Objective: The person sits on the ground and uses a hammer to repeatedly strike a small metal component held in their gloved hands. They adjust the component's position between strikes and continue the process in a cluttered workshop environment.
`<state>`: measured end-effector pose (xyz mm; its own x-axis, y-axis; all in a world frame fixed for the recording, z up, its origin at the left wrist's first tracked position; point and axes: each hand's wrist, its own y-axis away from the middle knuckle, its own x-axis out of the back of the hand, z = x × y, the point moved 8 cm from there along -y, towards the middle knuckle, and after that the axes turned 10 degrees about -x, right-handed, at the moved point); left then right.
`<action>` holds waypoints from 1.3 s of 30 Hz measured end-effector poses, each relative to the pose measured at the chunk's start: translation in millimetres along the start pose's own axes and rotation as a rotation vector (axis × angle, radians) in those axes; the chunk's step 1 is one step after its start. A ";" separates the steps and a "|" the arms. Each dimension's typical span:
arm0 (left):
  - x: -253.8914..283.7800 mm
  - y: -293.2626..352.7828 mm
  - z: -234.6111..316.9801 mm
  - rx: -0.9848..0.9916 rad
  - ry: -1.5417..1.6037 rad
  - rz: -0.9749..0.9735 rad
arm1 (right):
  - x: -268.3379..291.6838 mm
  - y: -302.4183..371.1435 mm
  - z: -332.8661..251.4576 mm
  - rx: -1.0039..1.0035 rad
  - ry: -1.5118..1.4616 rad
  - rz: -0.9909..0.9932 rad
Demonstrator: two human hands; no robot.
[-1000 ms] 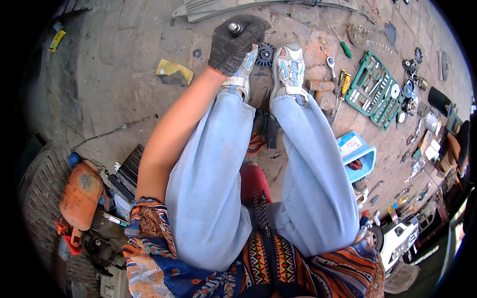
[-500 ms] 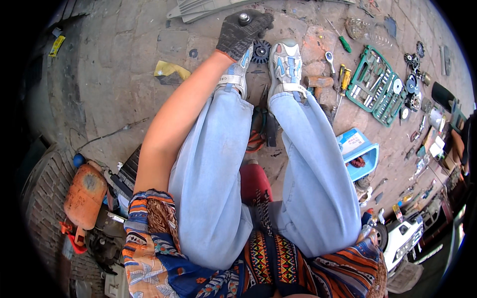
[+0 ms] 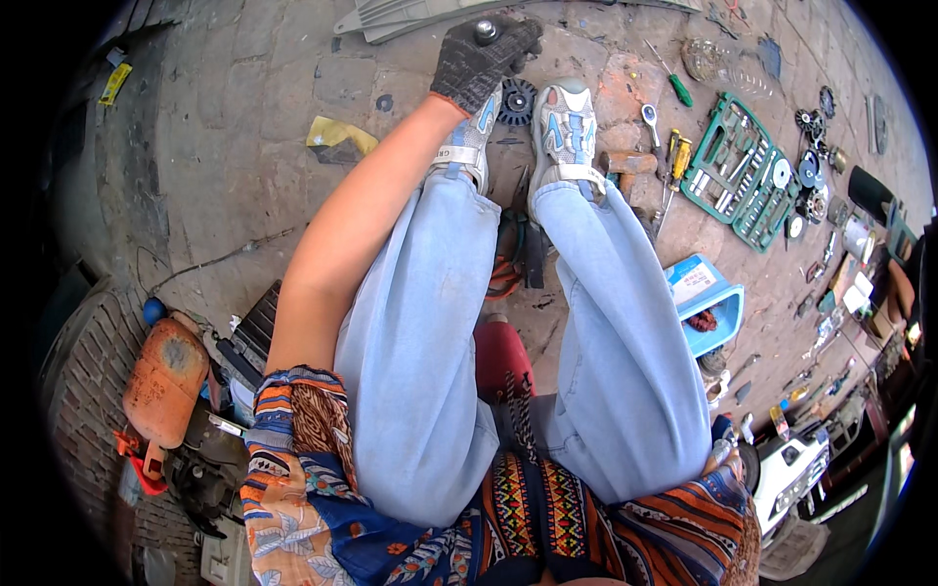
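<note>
My left hand (image 3: 486, 61), in a dark grey glove, is closed beyond the toe of my left shoe. A small round shiny metal piece (image 3: 487, 31) pokes up from between its fingers; the lower part of it is hidden in the fist. A black notched wheel (image 3: 518, 103) lies flat on the ground between my shoes, just below the hand. My right hand is out of sight. Pliers with red handles (image 3: 504, 276) lie between my shins, partly covered by my left leg, beside a dark flat bar (image 3: 533, 257).
On the right are a hammer (image 3: 629, 162), a ratchet (image 3: 650, 119), yellow-handled screwdrivers (image 3: 680, 159), a green-handled screwdriver (image 3: 680, 90) and an open green socket set (image 3: 696, 186). A blue bin (image 3: 728, 311) stands by my right knee. A grey plastic panel (image 3: 410, 18) lies at the far edge.
The view has shifted very slightly. My left hand keeps its grip on the metal piece in nearly the same place, and the notched wheel has not visibly moved.
</note>
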<state>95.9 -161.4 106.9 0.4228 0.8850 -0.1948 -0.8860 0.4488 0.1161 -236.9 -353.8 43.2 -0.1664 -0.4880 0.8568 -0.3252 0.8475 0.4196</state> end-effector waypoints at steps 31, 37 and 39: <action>-1.5 -15.9 1.8 -0.220 -0.403 0.005 | 45.0 1.5 -65.2 0.176 0.216 -0.372; -4.6 -14.5 4.2 -0.129 -0.287 -0.079 | 77.6 6.8 -108.8 0.042 -0.257 -0.516; -9.4 -13.0 14.0 -0.208 -0.352 -0.121 | 95.6 11.7 -146.6 -0.008 -0.470 -0.570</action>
<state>106.1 -173.8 120.9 0.5336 0.8317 0.1535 -0.8301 0.5498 -0.0931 -120.1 -359.9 174.0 -0.3554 -0.8896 0.2869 -0.4742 0.4361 0.7648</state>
